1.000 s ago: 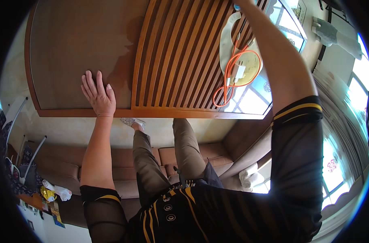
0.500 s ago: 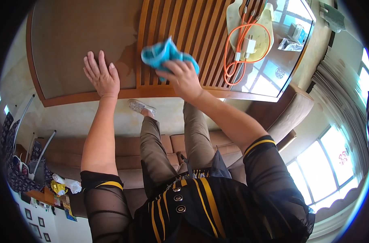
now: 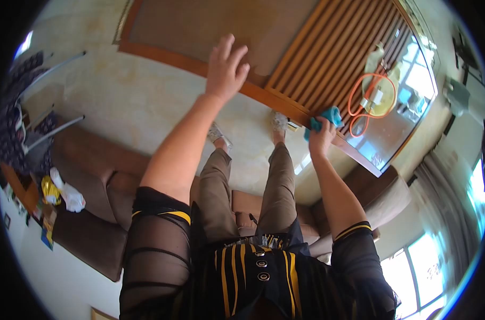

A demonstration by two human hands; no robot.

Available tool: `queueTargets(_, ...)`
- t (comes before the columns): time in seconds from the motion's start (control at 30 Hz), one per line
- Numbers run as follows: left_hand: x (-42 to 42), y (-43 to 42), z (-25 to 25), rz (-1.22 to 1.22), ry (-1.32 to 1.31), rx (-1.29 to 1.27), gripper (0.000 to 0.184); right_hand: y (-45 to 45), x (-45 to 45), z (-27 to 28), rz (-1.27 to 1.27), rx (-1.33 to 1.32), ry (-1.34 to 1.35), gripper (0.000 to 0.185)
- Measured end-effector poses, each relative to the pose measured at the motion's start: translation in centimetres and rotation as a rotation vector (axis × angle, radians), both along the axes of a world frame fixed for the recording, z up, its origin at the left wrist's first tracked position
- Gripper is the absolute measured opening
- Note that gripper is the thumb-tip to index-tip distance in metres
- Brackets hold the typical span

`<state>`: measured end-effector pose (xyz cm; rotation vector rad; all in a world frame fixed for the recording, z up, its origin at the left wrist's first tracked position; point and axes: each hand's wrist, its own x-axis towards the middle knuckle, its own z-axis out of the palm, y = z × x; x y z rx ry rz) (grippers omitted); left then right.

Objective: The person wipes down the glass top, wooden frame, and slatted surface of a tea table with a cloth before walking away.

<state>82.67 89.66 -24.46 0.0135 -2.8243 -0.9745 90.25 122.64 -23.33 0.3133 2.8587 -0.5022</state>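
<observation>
My right hand [image 3: 321, 140] grips a bunched blue cloth [image 3: 332, 114] at the front edge of the wooden table [image 3: 285, 101], just beside the slatted part of its top. My left hand [image 3: 226, 72] holds nothing; its fingers are apart over the brown panel [image 3: 184, 26] near the table's front rim. Whether its palm touches the surface I cannot tell. Right of the cloth, an orange cable [image 3: 351, 101] with a white plug [image 3: 377, 96] lies across a pale yellow dish-like piece [image 3: 387, 109] on the table.
Small packets [image 3: 413, 104] lie on the table's shiny right end. Behind my legs stands a brown sofa [image 3: 88, 165], with a white plastic bag [image 3: 69, 194] at its left. A chair with metal legs [image 3: 56, 130] is at the left, and grey curtains [image 3: 445, 186] hang at the right.
My right hand has drawn the cloth from the slats to the table's front edge, rightward. My left hand has shifted from lying flat to a more raised pose. The view has turned.
</observation>
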Motion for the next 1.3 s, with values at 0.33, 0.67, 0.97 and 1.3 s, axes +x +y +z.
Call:
queueTargets(0.33, 30.2, 2.7, 11.2, 0.423, -0.718, 0.907, 0.027, -20.0, -5.3, 3.3, 0.194, -0.819, -0.852, 0.049)
queueTargets(0.67, 18.1, -5.0, 47.3, -0.449, 0.408, 1.650, 0.030, -13.7, 1.2, 9.2, 0.364, -0.715, -1.051, 0.048)
queueTargets(0.97, 20.4, 0.3, 61.9, -0.752, 1.053, 1.692, 0.033, -7.0, -0.2, 15.2, 0.490, -0.480, -0.988, 0.047)
queueTargets(1.3, 30.1, -6.2, 66.7, -0.752, 1.261, 1.485, 0.031, -6.6, -2.0, 15.7, 0.464, -0.351, -1.005, 0.045)
